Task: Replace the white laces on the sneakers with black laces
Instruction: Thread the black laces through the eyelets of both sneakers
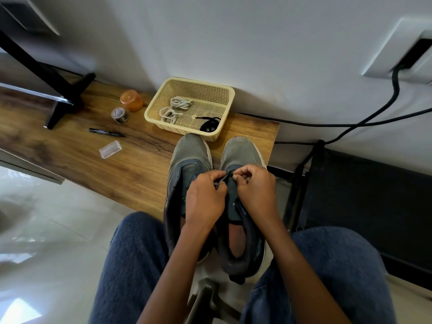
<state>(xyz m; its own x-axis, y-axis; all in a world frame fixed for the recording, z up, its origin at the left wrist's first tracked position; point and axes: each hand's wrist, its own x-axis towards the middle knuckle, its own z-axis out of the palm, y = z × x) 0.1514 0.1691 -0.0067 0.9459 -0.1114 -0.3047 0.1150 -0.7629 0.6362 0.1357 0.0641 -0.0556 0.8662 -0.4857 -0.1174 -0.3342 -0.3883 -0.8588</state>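
Two grey sneakers stand side by side at the wooden table's near edge, toes toward the wall: the left sneaker (189,157) and the right sneaker (240,153). Both show no laces over their tongues. My left hand (205,199) and my right hand (254,188) meet over the right sneaker's lowest eyelets and pinch a black lace (223,179) between them. Two white laces (180,102) (167,114) lie coiled in a yellow basket (161,99) behind the shoes, with another black lace (209,125) in its front right corner.
On the wooden table (131,164) left of the basket sit an orange cap (131,100), a tape roll (120,115), a black marker (106,132) and a clear plastic box (110,149). A black stand (67,94) is at far left. Cables (350,123) run along the wall at right.
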